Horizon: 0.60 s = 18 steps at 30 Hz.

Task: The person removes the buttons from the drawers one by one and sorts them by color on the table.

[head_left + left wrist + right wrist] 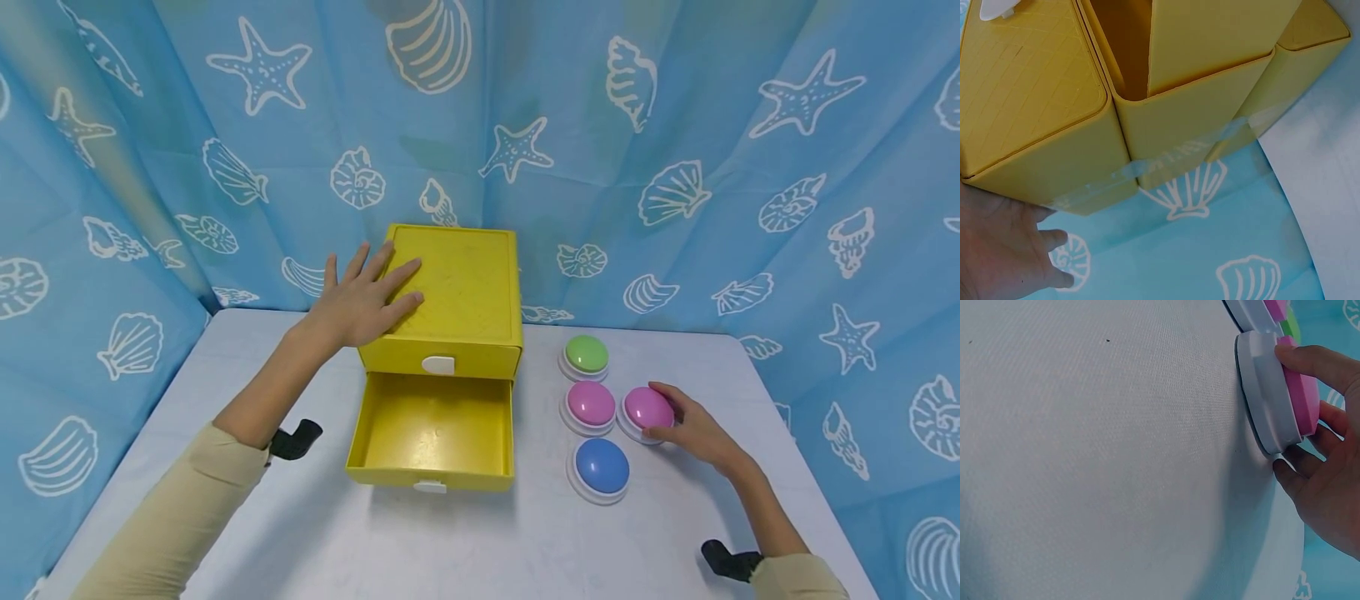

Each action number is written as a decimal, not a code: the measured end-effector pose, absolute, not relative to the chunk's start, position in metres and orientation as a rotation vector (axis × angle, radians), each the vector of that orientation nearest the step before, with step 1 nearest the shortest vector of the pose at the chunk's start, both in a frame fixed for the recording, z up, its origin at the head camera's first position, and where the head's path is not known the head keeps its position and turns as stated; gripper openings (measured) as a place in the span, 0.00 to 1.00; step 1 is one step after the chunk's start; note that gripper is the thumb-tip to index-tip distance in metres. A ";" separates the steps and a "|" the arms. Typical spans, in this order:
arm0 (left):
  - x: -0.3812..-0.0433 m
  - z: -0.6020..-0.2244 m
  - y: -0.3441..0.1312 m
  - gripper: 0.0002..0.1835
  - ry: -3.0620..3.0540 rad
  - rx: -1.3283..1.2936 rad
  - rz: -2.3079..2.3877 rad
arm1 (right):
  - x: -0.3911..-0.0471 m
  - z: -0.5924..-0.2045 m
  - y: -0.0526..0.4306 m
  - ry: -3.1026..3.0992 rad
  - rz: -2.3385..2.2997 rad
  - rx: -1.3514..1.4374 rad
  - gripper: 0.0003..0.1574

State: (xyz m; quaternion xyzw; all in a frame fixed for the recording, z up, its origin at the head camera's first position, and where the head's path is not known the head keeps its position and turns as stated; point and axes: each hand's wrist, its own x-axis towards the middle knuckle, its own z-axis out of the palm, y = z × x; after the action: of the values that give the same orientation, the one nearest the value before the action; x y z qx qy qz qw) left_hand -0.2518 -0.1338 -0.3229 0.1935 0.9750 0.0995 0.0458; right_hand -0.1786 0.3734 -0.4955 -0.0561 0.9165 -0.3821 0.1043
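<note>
Holding the pink button (648, 407) nearest the counter's right edge (787, 475), the right grip (697, 429) should span its white base (1266, 394); the left grip (358, 307), spread flat, should steady the drawer box (465, 283).

Lane free between drawer (431, 429) and blue button (602, 465); cabinet (467, 285) blocks drawer's rear.

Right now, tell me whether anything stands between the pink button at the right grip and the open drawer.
Yes: the other pink button stands in the way, directly left of the outer pink button at the right grip. Beyond it, the open drawer has a raised side.
</note>
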 end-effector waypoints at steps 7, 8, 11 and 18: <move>-0.251 -0.323 -0.134 0.36 2.983 0.588 0.293 | -0.179 -0.494 0.371 2.693 -1.123 -0.124 0.60; -0.251 -0.324 -0.134 0.36 2.982 0.588 0.292 | -0.179 -0.494 0.370 2.703 -1.113 -0.101 0.60; -0.252 -0.324 -0.133 0.36 2.979 0.588 0.293 | -0.178 -0.490 0.366 2.751 -1.082 -0.038 0.60; -0.252 -0.323 -0.133 0.37 2.976 0.588 0.294 | -0.169 -0.470 0.351 2.890 -1.078 -0.043 0.53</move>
State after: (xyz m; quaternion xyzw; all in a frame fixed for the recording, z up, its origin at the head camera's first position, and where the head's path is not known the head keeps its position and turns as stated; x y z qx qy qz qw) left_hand -0.2518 -0.1328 -0.3230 0.1928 0.9754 0.0964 0.0468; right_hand -0.1692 0.3512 -0.4704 -0.0140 0.9365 -0.3494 0.0284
